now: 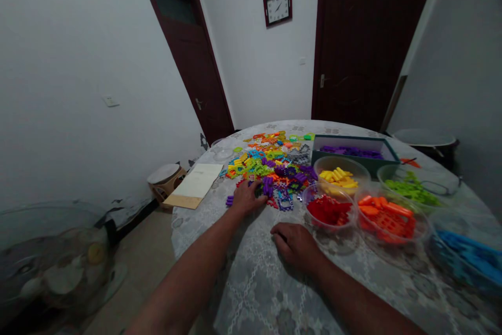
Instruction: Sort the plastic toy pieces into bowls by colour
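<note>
My left hand (247, 197) reaches to the near edge of a loose heap of colourful plastic building pieces (259, 166). Its thumb and forefinger are apart, close to an upright purple piece (267, 187); whether they touch it is hard to see. Another purple piece (229, 200) lies left of the hand, and a blue square frame piece (285, 201) to its right. Fingers curled in, my right hand (297, 244) rests on the patterned tablecloth (259, 282), nothing visible in it. Beside it stands a clear tub of red pieces (328, 211).
Clear tubs hold yellow pieces (339, 178), orange pieces (388, 217), green pieces (413, 188) and blue pieces (468, 259). Behind them is a dark green box (355, 141) with purple pieces. Glasses (435, 187) lie at the right, a notebook (196, 183) at the left table edge.
</note>
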Available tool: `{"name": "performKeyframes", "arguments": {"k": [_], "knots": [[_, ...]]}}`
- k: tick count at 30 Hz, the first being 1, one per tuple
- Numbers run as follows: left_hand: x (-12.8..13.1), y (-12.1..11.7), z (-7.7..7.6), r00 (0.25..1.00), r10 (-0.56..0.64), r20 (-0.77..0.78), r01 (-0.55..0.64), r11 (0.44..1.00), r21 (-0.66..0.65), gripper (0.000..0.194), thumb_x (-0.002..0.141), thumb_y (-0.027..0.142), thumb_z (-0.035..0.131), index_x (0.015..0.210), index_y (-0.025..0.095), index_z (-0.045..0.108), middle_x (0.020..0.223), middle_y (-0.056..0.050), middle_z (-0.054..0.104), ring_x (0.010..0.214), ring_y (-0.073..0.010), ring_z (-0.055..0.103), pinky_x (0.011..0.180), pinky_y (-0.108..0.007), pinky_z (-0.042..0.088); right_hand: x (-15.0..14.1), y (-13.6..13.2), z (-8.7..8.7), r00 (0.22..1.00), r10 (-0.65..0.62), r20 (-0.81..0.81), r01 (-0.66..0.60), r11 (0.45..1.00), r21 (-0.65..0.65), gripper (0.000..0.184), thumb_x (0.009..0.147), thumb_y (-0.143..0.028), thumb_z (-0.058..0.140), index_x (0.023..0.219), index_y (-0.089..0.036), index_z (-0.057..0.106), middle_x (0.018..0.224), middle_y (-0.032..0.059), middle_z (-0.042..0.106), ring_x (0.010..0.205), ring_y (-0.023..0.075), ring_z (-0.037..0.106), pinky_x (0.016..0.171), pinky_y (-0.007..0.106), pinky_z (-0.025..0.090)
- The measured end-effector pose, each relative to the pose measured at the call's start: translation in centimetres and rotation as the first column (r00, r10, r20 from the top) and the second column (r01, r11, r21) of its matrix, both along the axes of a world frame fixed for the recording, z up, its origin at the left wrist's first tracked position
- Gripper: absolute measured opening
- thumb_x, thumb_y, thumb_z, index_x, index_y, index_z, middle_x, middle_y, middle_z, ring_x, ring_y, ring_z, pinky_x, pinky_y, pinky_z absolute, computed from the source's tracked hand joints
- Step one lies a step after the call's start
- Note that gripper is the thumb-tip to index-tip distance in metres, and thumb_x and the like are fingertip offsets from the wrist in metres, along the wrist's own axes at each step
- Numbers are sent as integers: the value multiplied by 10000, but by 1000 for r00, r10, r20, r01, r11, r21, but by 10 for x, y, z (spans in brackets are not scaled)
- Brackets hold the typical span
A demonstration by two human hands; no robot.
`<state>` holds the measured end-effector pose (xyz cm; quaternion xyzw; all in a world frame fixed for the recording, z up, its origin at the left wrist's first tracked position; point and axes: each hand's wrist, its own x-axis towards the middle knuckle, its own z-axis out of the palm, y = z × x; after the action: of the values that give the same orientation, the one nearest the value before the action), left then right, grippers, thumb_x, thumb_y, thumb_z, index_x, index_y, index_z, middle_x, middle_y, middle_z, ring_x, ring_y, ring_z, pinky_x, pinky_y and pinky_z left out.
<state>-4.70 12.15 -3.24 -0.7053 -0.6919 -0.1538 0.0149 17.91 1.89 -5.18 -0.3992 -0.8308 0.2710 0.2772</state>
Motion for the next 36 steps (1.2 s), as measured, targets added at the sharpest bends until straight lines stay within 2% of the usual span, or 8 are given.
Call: {"name": "performKeyframes", "arguments": {"k": [5, 9, 18, 24, 28, 32, 36], "knots": [[10, -5, -3, 1000, 28, -4, -28, 1000, 11, 659, 843, 548, 757, 1455, 330, 646, 1290, -112, 639, 1206, -313, 611, 1044, -418, 470, -1, 0, -1, 1000, -2, 10, 2, 1000, 17, 250, 986, -221, 541, 1081, -229, 772, 1048, 55, 803, 997, 213, 741, 891, 289, 487], [17, -7, -11, 995, 97, -30, -93, 990, 107, 568, 880, 488, 721, 1420, 325, 658, 1289, -117, 626, 1242, -321, 577, 1049, -438, 454, 0, 0, -1, 1000, -5, 5, 5, 1000, 20, 241, 983, -216, 547, 1084, -234, 766, 1058, 56, 803, 984, 208, 739, 878, 287, 478], [16, -7, -18, 993, 110, -31, -105, 984, 144, 495, 885, 429, 733, 1367, 326, 681, 1274, -108, 599, 1202, -312, 573, 995, -434, 455, 0, 1, -4, 999, 1, 41, -3, 1000, 26, 246, 999, -234, 537, 1107, -242, 757, 1081, 50, 799, 1000, 213, 739, 876, 296, 461], [12, -6, -24, 999, 39, 36, -47, 965, 258, 408, 901, 368, 722, 1301, 292, 708, 1216, -113, 594, 1157, -308, 588, 961, -428, 478, 1, 1, -1, 998, 8, 67, -9, 1000, 11, 248, 994, -237, 539, 1123, -252, 750, 1095, 48, 798, 1012, 219, 736, 869, 305, 452], [9, -5, -26, 999, 1, 44, -14, 957, 290, 406, 888, 324, 729, 1291, 271, 712, 1220, -120, 568, 1145, -306, 593, 994, -444, 495, 2, 2, -1, 997, 15, 77, -17, 1000, 19, 234, 1003, -250, 527, 1110, -247, 735, 1075, 56, 795, 1000, 224, 734, 851, 311, 448], [6, -3, -29, 996, -58, 70, 33, 948, 317, 416, 874, 271, 734, 1289, 258, 701, 1239, -113, 538, 1130, -272, 618, 1023, -413, 520, 1, 2, -1, 997, 15, 77, -17, 999, 27, 221, 1000, -245, 522, 1091, -239, 724, 1069, 61, 791, 989, 229, 733, 843, 317, 446], [5, -1, -31, 990, -84, 113, 42, 942, 334, 420, 862, 240, 732, 1280, 254, 692, 1240, -111, 531, 1100, -269, 641, 993, -412, 549, 2, 1, 1, 995, 17, 97, -20, 999, 34, 211, 1000, -240, 521, 1079, -229, 717, 1050, 70, 786, 974, 227, 729, 836, 316, 440]]}}
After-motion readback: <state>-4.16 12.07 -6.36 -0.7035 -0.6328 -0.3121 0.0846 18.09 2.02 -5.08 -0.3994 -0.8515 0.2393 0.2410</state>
